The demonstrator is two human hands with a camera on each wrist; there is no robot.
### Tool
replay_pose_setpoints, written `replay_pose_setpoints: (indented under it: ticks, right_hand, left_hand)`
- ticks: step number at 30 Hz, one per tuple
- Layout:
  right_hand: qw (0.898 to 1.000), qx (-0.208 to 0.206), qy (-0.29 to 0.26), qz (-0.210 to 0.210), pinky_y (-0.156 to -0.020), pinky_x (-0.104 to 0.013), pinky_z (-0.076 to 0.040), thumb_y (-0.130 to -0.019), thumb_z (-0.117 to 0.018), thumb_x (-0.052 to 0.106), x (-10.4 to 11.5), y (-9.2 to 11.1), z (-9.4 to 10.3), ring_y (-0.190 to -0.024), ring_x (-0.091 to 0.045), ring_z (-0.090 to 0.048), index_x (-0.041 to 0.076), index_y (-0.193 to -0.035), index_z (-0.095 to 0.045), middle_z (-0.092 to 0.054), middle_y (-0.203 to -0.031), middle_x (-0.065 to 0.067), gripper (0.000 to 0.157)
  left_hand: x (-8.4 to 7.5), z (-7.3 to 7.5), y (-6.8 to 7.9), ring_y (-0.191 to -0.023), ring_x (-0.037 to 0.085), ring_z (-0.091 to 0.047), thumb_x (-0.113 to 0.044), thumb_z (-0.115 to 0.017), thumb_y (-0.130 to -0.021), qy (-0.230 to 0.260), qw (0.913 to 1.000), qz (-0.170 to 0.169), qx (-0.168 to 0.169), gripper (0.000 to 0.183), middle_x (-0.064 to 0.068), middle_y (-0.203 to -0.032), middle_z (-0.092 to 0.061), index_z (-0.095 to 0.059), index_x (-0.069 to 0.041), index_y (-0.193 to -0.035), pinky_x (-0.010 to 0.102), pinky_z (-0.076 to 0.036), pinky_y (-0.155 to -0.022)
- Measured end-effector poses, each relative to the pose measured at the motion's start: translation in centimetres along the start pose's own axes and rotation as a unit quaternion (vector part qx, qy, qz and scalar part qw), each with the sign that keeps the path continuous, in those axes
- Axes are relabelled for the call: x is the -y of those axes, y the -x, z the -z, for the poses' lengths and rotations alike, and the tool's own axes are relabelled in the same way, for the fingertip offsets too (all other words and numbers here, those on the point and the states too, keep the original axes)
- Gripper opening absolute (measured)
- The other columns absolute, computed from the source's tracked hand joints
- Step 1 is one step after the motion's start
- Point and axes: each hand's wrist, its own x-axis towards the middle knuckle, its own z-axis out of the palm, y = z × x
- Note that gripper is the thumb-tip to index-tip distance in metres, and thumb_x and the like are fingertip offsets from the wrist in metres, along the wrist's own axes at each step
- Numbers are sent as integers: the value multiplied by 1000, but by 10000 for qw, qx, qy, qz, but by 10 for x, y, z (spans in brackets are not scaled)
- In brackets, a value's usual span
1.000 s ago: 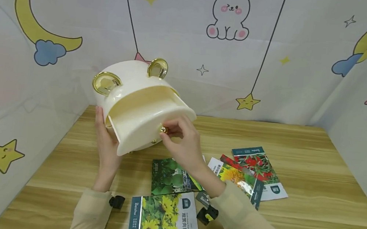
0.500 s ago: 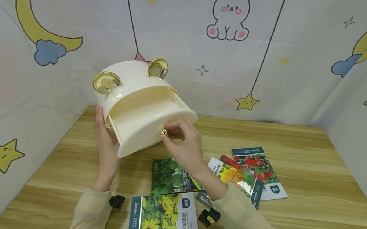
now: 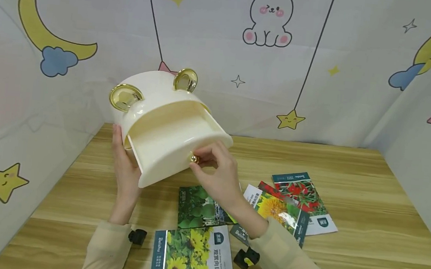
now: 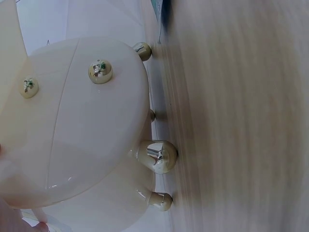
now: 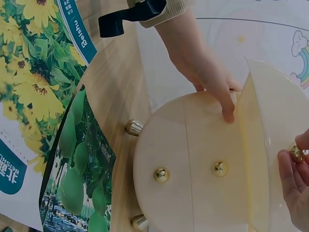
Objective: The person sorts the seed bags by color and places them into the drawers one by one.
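Note:
A cream-white round drawer box [image 3: 152, 83] with gold ears stands tilted towards me at the table's left in the head view. Its top drawer [image 3: 170, 158] is pulled well out and looks bare inside. My right hand [image 3: 219, 174] pinches the drawer's gold knob [image 3: 194, 158] between thumb and fingers. On the box's left side, my left hand [image 3: 124, 173] grips the edge; the right wrist view shows its thumb [image 5: 227, 106] on the front. Two lower drawer fronts, shut, carry gold knobs [image 5: 161, 175]. Short gold feet [image 4: 161, 155] hold the box up.
Flower seed packets lie in front of the box: a yellow sunflower packet [image 3: 192, 255], a green-leaved packet [image 3: 202, 209], an orange flower packet [image 3: 276, 209] and a red flower packet [image 3: 303, 195]. A printed cloth wall [image 3: 215, 52] rises behind the wooden table [image 3: 382, 224].
My right hand has moved slightly down and towards me, drawing the top drawer a little further out. My left hand and the box have stayed put.

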Motion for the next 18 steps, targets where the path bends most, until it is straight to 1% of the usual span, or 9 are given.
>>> replay_pose_setpoints:
  ticks: [2, 6, 13, 18]
  right_hand:
    - [10000, 1, 16, 48, -71, -24, -56, -76, -69, 0, -1, 1, 0, -79, -20, -63, 0, -94, -57, -57, -94, -12, 21]
    - [9999, 19, 85, 123, -72, -23, -56, -76, -69, 0, -1, 3, 1, -79, -19, -63, 0, -94, -57, -57, -94, -11, 21]
    - [9998, 103, 121, 73, -71, -22, -56, -76, -69, -1, -1, 3, 4, -80, -17, -62, 2, -95, -57, -56, -94, -9, 23]
    - [9997, 190, 129, 17, -71, -23, -56, -76, -69, 0, -1, 3, 5, -80, -17, -62, 3, -97, -57, -57, -95, -9, 24]
  left_hand:
    - [0, 0, 0, -143, 21, -13, -4, -70, -75, 35, 10000, -34, -27, 89, 12, -154, -15, -17, -10, -146, 46, -16, -116]
    - [-1, -1, 1, -143, 22, -14, -3, -70, -75, 109, 9999, -24, -45, 88, 10, -154, -15, -18, -10, -145, 46, -15, -116]
    - [-1, 0, 1, -143, 17, -13, -7, -68, -78, -19, 10000, 92, 29, 86, 3, -155, -13, -16, -14, -146, 43, -15, -117]
    - [-1, 1, 1, -143, 17, -13, -7, -67, -78, -31, 9999, 144, 65, 86, 6, -155, -13, -16, -15, -146, 44, -15, -117]
